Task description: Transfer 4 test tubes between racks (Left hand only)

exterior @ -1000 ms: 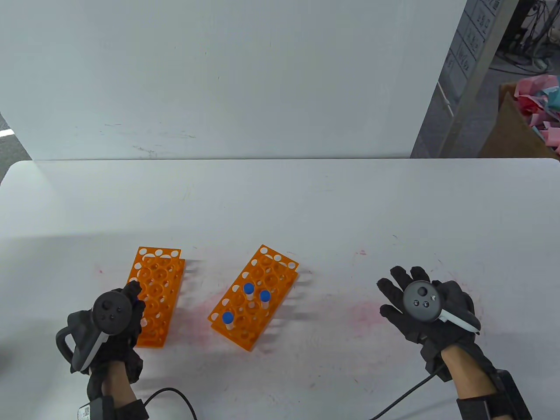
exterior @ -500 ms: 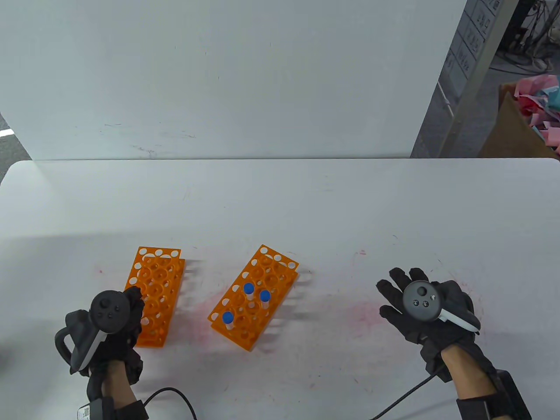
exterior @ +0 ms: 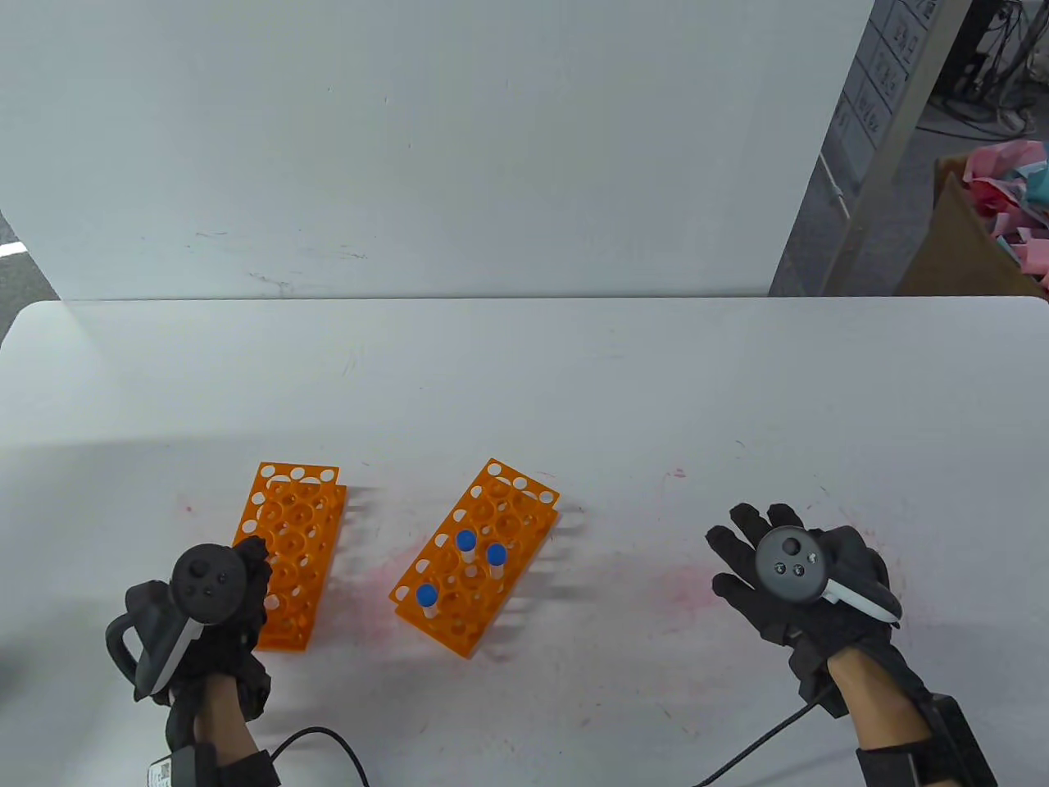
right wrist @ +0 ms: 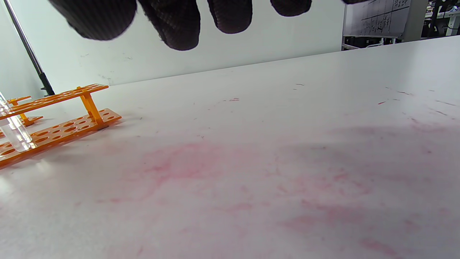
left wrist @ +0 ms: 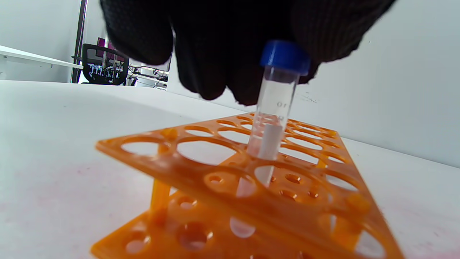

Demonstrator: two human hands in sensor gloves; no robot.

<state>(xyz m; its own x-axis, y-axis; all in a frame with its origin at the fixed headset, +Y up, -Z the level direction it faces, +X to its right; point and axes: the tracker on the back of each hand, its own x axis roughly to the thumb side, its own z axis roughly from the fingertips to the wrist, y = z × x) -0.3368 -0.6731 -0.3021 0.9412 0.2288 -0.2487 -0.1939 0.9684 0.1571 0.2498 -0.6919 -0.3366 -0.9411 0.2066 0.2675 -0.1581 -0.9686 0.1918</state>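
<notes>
The clear plastic test tube with the blue screw cap stood nearly upright, its long axis running straight down through a hole in the top plate of the orange plastic rack on the left, its rounded bottom reaching the lower plate. It hung directly beneath my left hand, whose gloved fingertips were gathered around the cap from above; whether they truly pinched it or merely touched it I could not tell, though I judged the tube close to seated. In the table view the tube itself was hidden under my glove.

From there, the next pickup lay to my right: three more blue-capped tubes stood upright in the second orange rack, near the first on the white counter. I judged I would have to lift clear vertically, then travel right.

My right hand lay well apart, fingers spread, holding nothing.
</notes>
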